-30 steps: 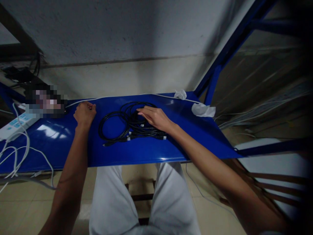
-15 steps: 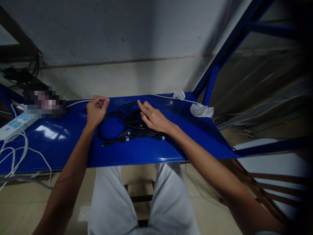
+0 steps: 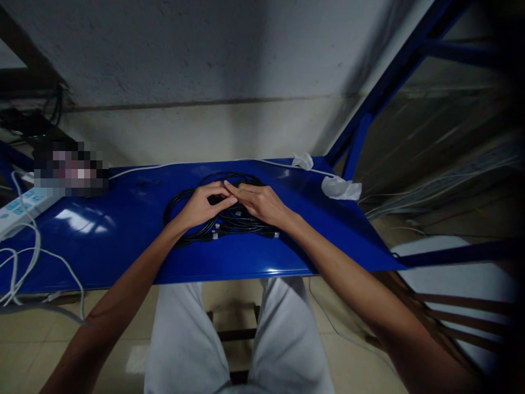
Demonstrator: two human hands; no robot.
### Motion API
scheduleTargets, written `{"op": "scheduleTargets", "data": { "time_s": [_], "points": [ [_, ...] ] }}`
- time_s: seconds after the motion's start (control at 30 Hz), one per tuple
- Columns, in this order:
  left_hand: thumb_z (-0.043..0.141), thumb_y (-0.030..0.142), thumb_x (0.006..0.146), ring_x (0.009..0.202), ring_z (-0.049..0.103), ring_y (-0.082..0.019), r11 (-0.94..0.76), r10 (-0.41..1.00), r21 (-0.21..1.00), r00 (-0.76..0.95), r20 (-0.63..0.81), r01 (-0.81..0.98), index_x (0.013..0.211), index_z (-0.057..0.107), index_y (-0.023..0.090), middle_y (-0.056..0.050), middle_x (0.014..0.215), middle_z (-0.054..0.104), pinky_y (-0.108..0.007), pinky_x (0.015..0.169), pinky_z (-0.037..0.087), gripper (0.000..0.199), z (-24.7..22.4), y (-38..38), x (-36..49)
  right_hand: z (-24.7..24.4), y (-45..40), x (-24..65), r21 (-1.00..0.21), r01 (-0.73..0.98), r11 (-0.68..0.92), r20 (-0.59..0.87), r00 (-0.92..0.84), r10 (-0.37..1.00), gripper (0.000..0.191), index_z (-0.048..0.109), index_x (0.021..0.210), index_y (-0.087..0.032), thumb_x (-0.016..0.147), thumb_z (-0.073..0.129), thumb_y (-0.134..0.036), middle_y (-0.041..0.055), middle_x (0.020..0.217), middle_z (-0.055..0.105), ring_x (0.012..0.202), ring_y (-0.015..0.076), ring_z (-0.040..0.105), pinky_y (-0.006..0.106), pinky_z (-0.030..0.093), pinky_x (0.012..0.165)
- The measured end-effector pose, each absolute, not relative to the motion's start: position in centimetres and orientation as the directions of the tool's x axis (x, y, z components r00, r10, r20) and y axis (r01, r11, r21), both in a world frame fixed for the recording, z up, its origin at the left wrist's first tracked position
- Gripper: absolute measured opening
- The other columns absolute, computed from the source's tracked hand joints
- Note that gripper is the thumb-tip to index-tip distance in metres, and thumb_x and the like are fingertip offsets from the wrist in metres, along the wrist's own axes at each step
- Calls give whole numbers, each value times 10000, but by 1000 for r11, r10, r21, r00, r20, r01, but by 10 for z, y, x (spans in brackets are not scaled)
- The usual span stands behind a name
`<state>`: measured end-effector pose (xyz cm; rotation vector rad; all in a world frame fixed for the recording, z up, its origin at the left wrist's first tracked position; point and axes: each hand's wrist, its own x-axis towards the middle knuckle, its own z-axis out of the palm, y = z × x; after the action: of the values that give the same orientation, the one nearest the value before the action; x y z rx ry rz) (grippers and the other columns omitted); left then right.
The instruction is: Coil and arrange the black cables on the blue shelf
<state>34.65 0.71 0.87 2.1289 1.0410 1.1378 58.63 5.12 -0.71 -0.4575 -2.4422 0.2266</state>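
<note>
My left hand [image 3: 207, 205] reaches over a heap of coiled black USB cables [image 3: 233, 221], its thumb and fingers curved into a pinch. Against its fingertips press the fingers of my right hand [image 3: 264, 203], which is partly closed above the same coils. Whatever lies between the fingertips is too small or hidden to make out. Several silver plug ends stick out at the near side of the heap. Some thin dark pieces [image 3: 150, 181] lie on the table to the left, behind my left forearm.
The blue table [image 3: 123, 241] stands against a wall. A white power strip [image 3: 28, 210] and white cords [image 3: 36, 246] occupy its left end. One white cord runs along the back edge. Crumpled white pieces [image 3: 341, 188] lie at the right. A blue frame post [image 3: 356, 139] rises there.
My left hand has moved right, away from the thin dark pieces, to meet my right hand over the cables. My right hand has stayed nearly in place.
</note>
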Motion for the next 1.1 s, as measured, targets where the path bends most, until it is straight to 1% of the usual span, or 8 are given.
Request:
{"op": "scheduleTargets", "data": {
  "time_s": [0.1,0.23,0.33,0.5,0.7,0.8,0.9,1.1],
  "points": [
    [805,513,957,867,658,-211,-541,837,751,334,434,378,940,778,223,-44,922,728,-353,831,524,291,7,7,348,-6,50,587,-320,264,910,557,-725,406,530,481,1680,-162,1170,498,-305,106,1130,783,945,192,734,295,567,851],
    [884,545,876,841,647,-212,-512,855,779,305,420,361,944,770,228,-39,903,721,-357,805,524,343,5,10,347,-7,49,586,-366,268,891,564,-698,441,543,488,1679,-181,1167,530,-355,128,1259,815,1057,228,797,316,597,892],
    [867,543,898,893,662,-233,-545,832,772,321,451,328,953,822,248,-63,942,739,-382,818,528,303,4,11,345,-9,48,585,-361,295,885,565,-686,459,562,473,1688,-187,1161,549,-367,142,1368,787,1168,246,796,323,610,924],
    [882,484,904,880,648,-212,-572,811,776,324,487,265,977,846,248,-61,937,735,-362,801,515,250,7,11,347,-10,49,586,-345,331,879,521,-711,472,571,434,1704,-157,1174,517,-354,151,1354,794,1134,247,812,318,618,902],
    [907,404,897,862,675,-185,-614,777,764,325,539,200,1015,853,205,-72,950,766,-330,806,525,237,11,9,350,-11,52,587,-299,388,872,473,-734,488,595,375,1734,-183,1189,457,-408,147,1440,752,1228,266,782,342,620,961],
    [868,364,938,864,686,-187,-618,772,760,340,538,201,945,847,198,-78,939,779,-332,812,515,168,13,6,350,-11,52,586,-267,400,877,451,-752,480,588,410,1714,-166,1186,466,-416,162,1415,762,1206,281,786,344,618,932],
    [870,337,930,831,663,-185,-594,784,786,344,517,172,865,823,190,-62,866,751,-338,807,496,168,14,5,348,-8,49,585,-250,401,881,459,-753,472,560,513,1644,-143,1180,477,-455,164,1340,791,1141,279,798,325,601,879],
    [902,314,866,823,656,-191,-402,859,911,384,339,93,825,830,190,-53,846,737,-342,810,472,150,10,9,340,0,44,582,-222,384,896,480,-757,443,529,688,1447,-162,1164,473,-553,112,1090,832,923,235,793,288,510,728]
  ]
}}
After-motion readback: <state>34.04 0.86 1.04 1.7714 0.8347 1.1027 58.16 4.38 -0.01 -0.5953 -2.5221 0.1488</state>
